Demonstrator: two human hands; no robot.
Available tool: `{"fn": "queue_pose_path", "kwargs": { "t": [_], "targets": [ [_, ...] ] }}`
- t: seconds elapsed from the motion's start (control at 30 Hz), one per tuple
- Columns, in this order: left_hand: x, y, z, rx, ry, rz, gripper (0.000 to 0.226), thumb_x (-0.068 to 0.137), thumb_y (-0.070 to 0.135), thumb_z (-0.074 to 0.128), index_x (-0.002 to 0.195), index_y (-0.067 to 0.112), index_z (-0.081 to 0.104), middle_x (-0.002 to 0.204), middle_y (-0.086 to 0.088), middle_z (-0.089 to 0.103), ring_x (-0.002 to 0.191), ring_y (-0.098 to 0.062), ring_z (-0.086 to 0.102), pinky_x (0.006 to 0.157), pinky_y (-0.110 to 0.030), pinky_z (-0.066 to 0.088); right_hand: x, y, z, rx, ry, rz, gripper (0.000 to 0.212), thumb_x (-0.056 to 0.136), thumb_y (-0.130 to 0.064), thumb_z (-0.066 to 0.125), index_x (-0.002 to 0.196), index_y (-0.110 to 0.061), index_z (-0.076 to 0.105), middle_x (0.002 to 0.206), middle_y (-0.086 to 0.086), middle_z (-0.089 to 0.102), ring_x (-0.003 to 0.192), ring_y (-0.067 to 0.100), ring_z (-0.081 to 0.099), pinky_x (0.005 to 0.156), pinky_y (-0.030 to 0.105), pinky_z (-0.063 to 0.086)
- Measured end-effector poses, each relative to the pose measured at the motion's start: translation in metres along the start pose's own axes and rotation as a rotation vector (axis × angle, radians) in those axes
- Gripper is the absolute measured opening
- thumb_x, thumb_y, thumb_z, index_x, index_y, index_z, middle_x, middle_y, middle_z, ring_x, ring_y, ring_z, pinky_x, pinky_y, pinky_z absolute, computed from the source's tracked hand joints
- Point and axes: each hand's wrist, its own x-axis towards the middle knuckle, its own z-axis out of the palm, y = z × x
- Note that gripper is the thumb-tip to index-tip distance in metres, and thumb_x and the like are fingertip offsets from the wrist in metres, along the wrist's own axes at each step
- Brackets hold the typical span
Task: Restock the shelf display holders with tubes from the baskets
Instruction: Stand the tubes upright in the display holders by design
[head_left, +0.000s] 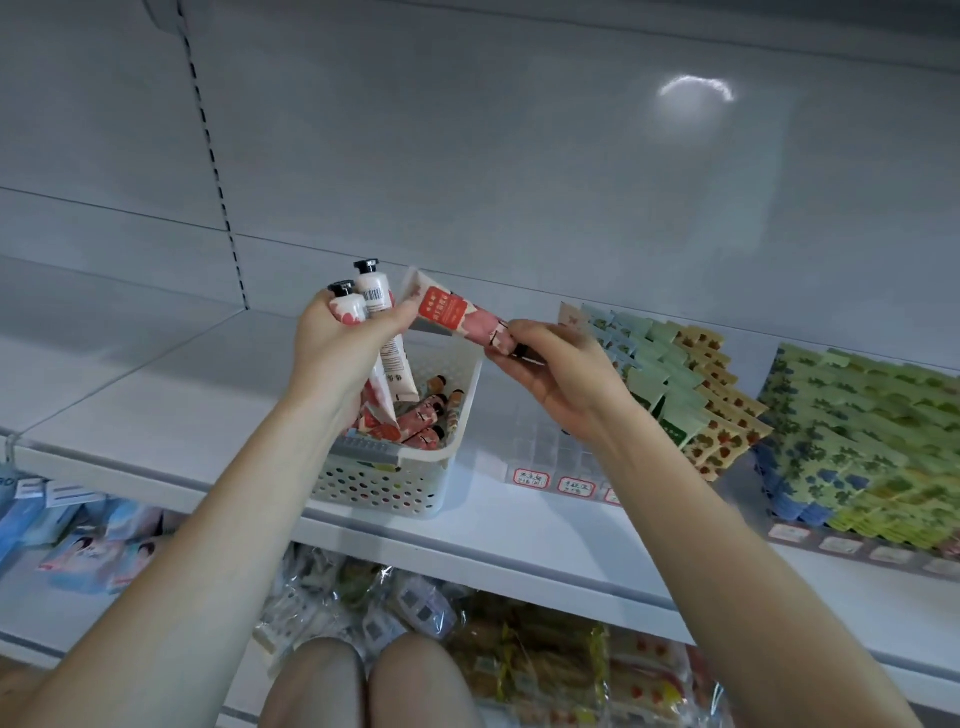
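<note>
Head view: left hand (337, 338) is gripping two tubes (375, 297) upright, black caps up, fingers curled round them, just above the basket (384, 483). Its thumb is touching the flat crimped end of a pink tube (460, 316). Right hand (550, 364) is pinching that pink tube at its cap end, thumb and fingers closed on it. The tube is lying roughly level between the two hands, above the basket's right rim. The basket, white and perforated, is sitting on the shelf (156, 405) near the front edge, and more tubes (428, 415) are lying inside it. A clear holder (545, 457) with red-bordered labels is standing just right of the basket. Rows of sachets (675, 374) are standing in it, behind the right wrist. Green packs (857, 441) are stacked further right.
</note>
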Motion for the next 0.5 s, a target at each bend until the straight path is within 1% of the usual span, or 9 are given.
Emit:
{"fn": "queue_pose_path", "kwargs": {
  "t": [0.1, 0.17, 0.2, 0.27, 0.3, 0.37, 0.4, 0.43, 0.5],
  "targets": [
    [-0.007, 0.002, 0.006, -0.007, 0.025, 0.032, 0.027, 0.076, 0.019, 0.077, 0.077, 0.020, 0.050, 0.074, 0.002, 0.056, 0.071, -0.014, 0.058, 0.073, -0.036, 0.050, -0.017, 0.005, -0.009, -0.051, -0.080, 0.016, 0.010, 0.089, 0.005, 0.052, 0.081, 0.006, 0.059, 0.082, 0.013, 0.062, 0.078, 0.018, 0.064, 0.077, 0.024, 0.057],
    [-0.011, 0.004, 0.008, 0.061, 0.005, 0.051, 0.027, 0.075, 0.020, 0.077, 0.081, 0.021, 0.051, 0.077, 0.002, 0.056, 0.076, -0.016, 0.059, 0.077, -0.040, 0.051, -0.027, 0.007, -0.015, -0.154, -0.156, 0.045, 0.007, 0.087, 0.004, 0.053, 0.084, 0.003, 0.059, 0.077, 0.009, 0.063, 0.077, 0.017, 0.063, 0.076, 0.024, 0.056],
    [-0.013, 0.004, 0.009, 0.107, -0.018, 0.065, 0.027, 0.075, 0.020, 0.077, 0.084, 0.020, 0.052, 0.079, 0.002, 0.057, 0.077, -0.014, 0.059, 0.077, -0.039, 0.051, -0.031, 0.008, -0.017, -0.228, -0.184, 0.060, 0.006, 0.087, 0.002, 0.056, 0.085, 0.000, 0.061, 0.075, 0.007, 0.064, 0.076, 0.016, 0.063, 0.075, 0.025, 0.055],
    [-0.020, 0.006, 0.013, 0.189, -0.080, 0.105, 0.030, 0.076, 0.018, 0.076, 0.094, 0.017, 0.053, 0.081, 0.005, 0.058, 0.074, -0.008, 0.057, 0.072, -0.026, 0.050, -0.036, 0.006, -0.020, -0.462, -0.206, 0.038, 0.004, 0.086, -0.011, 0.062, 0.090, -0.010, 0.063, 0.079, 0.002, 0.067, 0.075, 0.013, 0.063, 0.074, 0.023, 0.055],
    [-0.024, 0.007, 0.017, 0.220, -0.118, 0.134, 0.031, 0.076, 0.016, 0.076, 0.097, 0.016, 0.052, 0.081, 0.006, 0.059, 0.072, -0.004, 0.057, 0.068, -0.019, 0.049, -0.036, 0.005, -0.020, -0.586, -0.205, -0.008, 0.010, 0.085, -0.017, 0.064, 0.094, -0.012, 0.063, 0.083, 0.000, 0.067, 0.076, 0.010, 0.064, 0.073, 0.020, 0.055],
    [-0.030, 0.009, 0.024, 0.276, -0.170, 0.186, 0.031, 0.076, 0.014, 0.075, 0.096, 0.018, 0.052, 0.081, 0.008, 0.059, 0.069, -0.001, 0.056, 0.060, -0.010, 0.046, -0.036, 0.001, -0.018, -0.744, -0.224, -0.120, 0.017, 0.085, -0.020, 0.065, 0.101, -0.015, 0.061, 0.084, -0.001, 0.069, 0.075, 0.009, 0.066, 0.071, 0.020, 0.056],
    [-0.031, 0.010, 0.027, 0.298, -0.170, 0.202, 0.031, 0.076, 0.014, 0.075, 0.095, 0.020, 0.052, 0.081, 0.009, 0.060, 0.069, 0.000, 0.056, 0.059, -0.009, 0.045, -0.036, -0.003, -0.016, -0.798, -0.244, -0.164, 0.015, 0.085, -0.019, 0.065, 0.099, -0.017, 0.061, 0.082, -0.001, 0.069, 0.074, 0.010, 0.067, 0.071, 0.021, 0.057],
    [-0.031, 0.012, 0.029, 0.302, -0.154, 0.205, 0.030, 0.076, 0.014, 0.075, 0.095, 0.020, 0.052, 0.082, 0.008, 0.060, 0.068, 0.000, 0.056, 0.061, -0.012, 0.046, -0.035, -0.007, -0.014, -0.847, -0.253, -0.204, 0.012, 0.085, -0.017, 0.065, 0.096, -0.018, 0.061, 0.081, -0.002, 0.069, 0.072, 0.010, 0.067, 0.069, 0.021, 0.057],
    [-0.028, 0.015, 0.029, 0.230, -0.097, 0.163, 0.026, 0.077, 0.011, 0.073, 0.091, 0.019, 0.052, 0.082, 0.005, 0.062, 0.066, -0.003, 0.059, 0.066, -0.021, 0.048, -0.028, -0.020, -0.014, -0.869, -0.184, -0.258, 0.008, 0.085, -0.012, 0.065, 0.090, -0.014, 0.059, 0.080, -0.001, 0.067, 0.066, 0.007, 0.066, 0.062, 0.019, 0.056]
  ]
}}
